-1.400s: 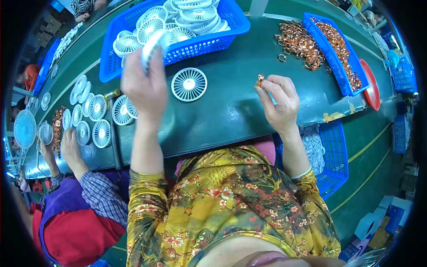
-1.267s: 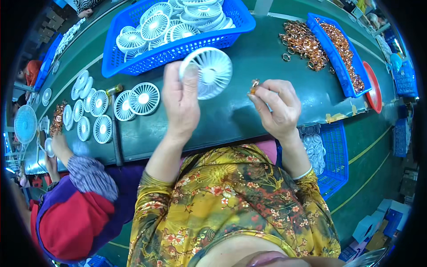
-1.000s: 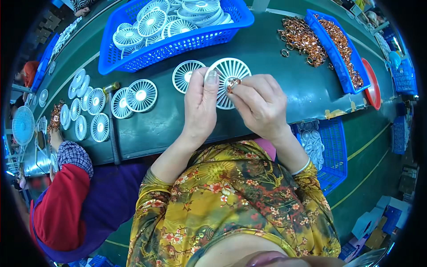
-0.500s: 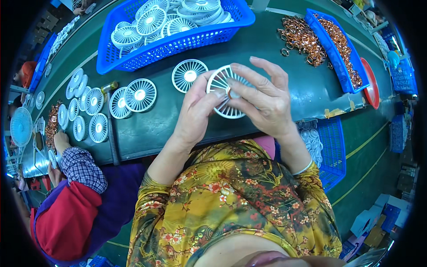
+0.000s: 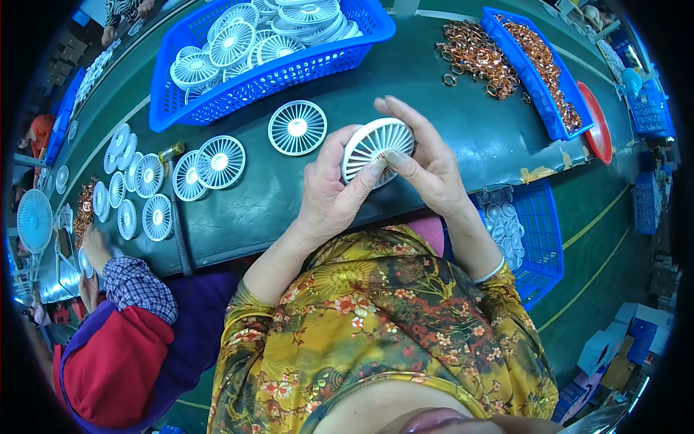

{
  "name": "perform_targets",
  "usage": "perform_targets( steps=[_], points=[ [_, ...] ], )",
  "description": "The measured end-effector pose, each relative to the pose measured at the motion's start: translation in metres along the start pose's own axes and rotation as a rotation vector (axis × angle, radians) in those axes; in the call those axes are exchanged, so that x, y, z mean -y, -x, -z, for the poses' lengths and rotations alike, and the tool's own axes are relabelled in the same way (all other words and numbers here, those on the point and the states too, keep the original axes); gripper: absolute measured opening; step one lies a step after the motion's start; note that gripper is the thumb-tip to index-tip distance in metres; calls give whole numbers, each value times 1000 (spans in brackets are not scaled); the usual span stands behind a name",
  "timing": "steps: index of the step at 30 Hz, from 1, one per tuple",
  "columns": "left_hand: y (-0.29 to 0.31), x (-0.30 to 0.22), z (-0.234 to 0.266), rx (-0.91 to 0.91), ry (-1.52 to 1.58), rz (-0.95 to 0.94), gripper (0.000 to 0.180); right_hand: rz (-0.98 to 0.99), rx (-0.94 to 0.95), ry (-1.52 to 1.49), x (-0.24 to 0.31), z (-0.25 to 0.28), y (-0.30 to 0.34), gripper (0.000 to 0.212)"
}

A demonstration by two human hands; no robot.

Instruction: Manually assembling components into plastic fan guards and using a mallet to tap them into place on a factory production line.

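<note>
Between my two hands is a round white plastic fan grille (image 5: 374, 145) with radial ribs, tilted above the green table. My left hand (image 5: 329, 177) grips its left rim, thumb laid toward the hub. On the right side, my right hand (image 5: 426, 163) holds the grille, its thumb pressed at the hub and its fingers behind. A small copper-coloured bit shows by the thumbs at the centre, mostly covered. Left of my hands a white grille (image 5: 298, 127) lies flat, and farther left two more grilles (image 5: 220, 162) overlap.
A blue basket (image 5: 267, 83) heaped with grilles stands at the back. Copper rings (image 5: 477, 58) lie in a pile beside a blue tray (image 5: 538, 83) and a red dish (image 5: 597, 126). A hammer (image 5: 177, 210) lies left, near more grilles and a co-worker's hand (image 5: 96, 247).
The grille in my hands has turned and tilted. My right thumb has come round to the hub's near side, and the right fingers have moved behind. The whole view has shifted slightly.
</note>
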State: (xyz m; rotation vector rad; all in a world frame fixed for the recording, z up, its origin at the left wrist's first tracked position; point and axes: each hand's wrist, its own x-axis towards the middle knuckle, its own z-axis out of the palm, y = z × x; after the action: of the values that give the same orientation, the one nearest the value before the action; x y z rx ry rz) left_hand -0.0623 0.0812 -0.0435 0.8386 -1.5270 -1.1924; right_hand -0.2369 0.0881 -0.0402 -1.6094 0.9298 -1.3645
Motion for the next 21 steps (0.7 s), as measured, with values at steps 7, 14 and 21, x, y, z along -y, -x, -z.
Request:
perform_targets(
  steps=[7,14,21],
  points=[
    [1,4,-2,53,-105,-16,42,-213,0,-223,0,2,8,49],
    [-1,5,-2,45,582,370,33,307,72,625,0,13,-3,28],
    [-1,0,-2,-10,532,383,32,308,-51,643,-3,-3,3,22]
  ],
)
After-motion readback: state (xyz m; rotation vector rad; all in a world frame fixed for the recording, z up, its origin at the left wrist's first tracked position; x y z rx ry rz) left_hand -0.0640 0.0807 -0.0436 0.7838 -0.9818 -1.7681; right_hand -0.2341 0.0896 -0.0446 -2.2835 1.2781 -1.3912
